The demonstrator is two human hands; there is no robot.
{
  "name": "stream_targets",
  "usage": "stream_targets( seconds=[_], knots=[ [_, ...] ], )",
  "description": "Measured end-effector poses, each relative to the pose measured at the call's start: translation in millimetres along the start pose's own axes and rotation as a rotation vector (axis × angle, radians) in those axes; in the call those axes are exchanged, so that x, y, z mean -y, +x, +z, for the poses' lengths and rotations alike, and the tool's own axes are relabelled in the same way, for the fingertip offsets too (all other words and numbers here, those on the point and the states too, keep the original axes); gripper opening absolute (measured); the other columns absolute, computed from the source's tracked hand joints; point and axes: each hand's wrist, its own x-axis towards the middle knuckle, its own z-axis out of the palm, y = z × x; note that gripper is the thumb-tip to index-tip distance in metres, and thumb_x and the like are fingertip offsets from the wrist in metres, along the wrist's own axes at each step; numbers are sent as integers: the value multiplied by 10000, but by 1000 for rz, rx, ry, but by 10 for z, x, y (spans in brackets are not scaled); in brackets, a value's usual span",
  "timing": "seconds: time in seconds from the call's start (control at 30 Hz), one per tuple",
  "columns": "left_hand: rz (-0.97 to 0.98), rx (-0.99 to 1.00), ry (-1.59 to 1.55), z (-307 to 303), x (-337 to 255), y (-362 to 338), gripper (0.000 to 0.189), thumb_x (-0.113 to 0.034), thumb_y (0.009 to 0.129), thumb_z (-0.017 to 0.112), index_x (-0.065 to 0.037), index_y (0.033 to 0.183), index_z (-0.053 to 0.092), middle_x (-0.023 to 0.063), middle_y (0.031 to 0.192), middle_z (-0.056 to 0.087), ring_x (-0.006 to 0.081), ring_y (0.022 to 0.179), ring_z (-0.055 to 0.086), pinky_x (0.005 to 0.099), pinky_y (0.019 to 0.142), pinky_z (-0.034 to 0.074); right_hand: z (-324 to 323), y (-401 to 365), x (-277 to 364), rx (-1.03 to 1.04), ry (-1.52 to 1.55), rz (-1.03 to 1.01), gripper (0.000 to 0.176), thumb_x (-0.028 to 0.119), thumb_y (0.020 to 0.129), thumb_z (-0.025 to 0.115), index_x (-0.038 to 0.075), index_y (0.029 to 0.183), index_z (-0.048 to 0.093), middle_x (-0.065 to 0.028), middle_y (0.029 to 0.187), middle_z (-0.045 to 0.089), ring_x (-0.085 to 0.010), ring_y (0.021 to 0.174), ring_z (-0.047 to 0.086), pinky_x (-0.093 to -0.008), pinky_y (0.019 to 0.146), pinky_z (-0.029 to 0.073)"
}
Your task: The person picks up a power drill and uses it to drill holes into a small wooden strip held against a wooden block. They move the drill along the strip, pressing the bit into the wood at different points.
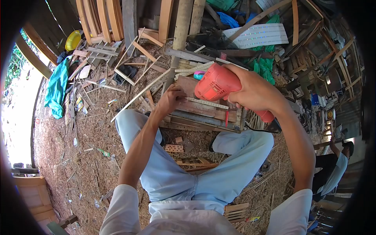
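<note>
My right hand [250, 88] is wrapped around the handle of a red power drill [217, 82], held over a low wooden workbench [199, 121]. The drill's front points down toward the bench, and its bit is hidden. Under it lies a narrow pale wooden strip [209, 103] with a row of small dark marks or holes. My left hand [172, 100] is closed at the strip's left end, with the fingertips partly hidden. A red pencil-like stick [226, 118] rests on the bench's right side. Behind the drill shows a pink and teal round object [199, 75].
Scrap wood [137, 62] lies scattered front left, near a teal cloth [57, 88]. A perforated brick [174, 148] sits between my feet. A dark cord [260, 129] runs at the bench's right. Another person [333, 170] is at the far right.
</note>
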Motion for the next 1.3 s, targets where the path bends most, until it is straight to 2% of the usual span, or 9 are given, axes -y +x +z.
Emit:
stream_targets(
  seconds=[0.27,0.63,0.9,0.97,1.0,1.07,1.1,1.17,1.3],
  knots=[
    [-56,3,52,-33,-92,-5,186,-166,756,775,-107,931,750,-15,972,663,208,999,577,415,862,407,-50,-35,50,32,19,87,723,66,736,610,80,1433,419,-109,864,690,-154,617,628,-312,534,517],
    [-89,8,96,-21,-90,-5,181,-207,754,783,-126,913,755,-37,973,667,186,1003,580,442,849,355,-7,-7,-36,-7,-16,25,717,62,732,624,86,1423,431,-120,890,696,-171,609,633,-330,554,522],
    [-38,-19,42,3,-36,-13,214,-133,718,792,-87,921,743,17,968,663,230,972,587,417,840,404,64,68,7,-23,-60,-7,675,64,738,634,64,1387,449,-125,900,689,-163,605,634,-328,557,527],
    [-19,-9,21,9,13,-11,211,-126,718,789,-78,917,738,26,961,659,238,966,587,401,837,418,54,81,101,7,-119,68,647,92,747,655,47,1363,462,-159,962,689,-234,718,680,-363,653,550],
    [-1,-1,0,2,11,-7,207,-119,719,785,-70,913,734,35,953,655,246,960,587,386,834,431,67,104,91,7,-118,69,647,92,747,655,47,1363,462,-159,962,689,-234,718,680,-363,653,550],
    [-7,18,14,-13,10,12,205,-114,720,783,-67,912,731,34,943,651,248,958,588,378,829,435,100,170,56,13,-216,-19,645,119,749,676,43,1355,470,-205,1054,676,-326,894,687,-403,782,543],
    [-19,36,25,-13,15,-6,202,-109,721,781,-63,911,728,33,933,647,249,956,589,370,824,438,104,184,82,16,-210,-20,645,119,749,676,43,1355,470,-205,1054,676,-326,894,687,-403,782,543],
    [-16,33,-15,-7,46,-2,210,-122,724,785,-67,917,724,29,938,644,245,961,589,391,826,424,89,185,155,35,-212,7,643,128,743,686,42,1346,479,-235,1121,655,-381,1025,647,-422,868,516],
    [-70,23,67,-38,-65,-27,242,-167,731,797,-76,938,711,14,964,637,229,983,589,452,836,369,91,179,153,32,-199,0,639,120,748,683,44,1348,478,-232,1127,653,-373,1024,653,-422,868,519]
  ],
)
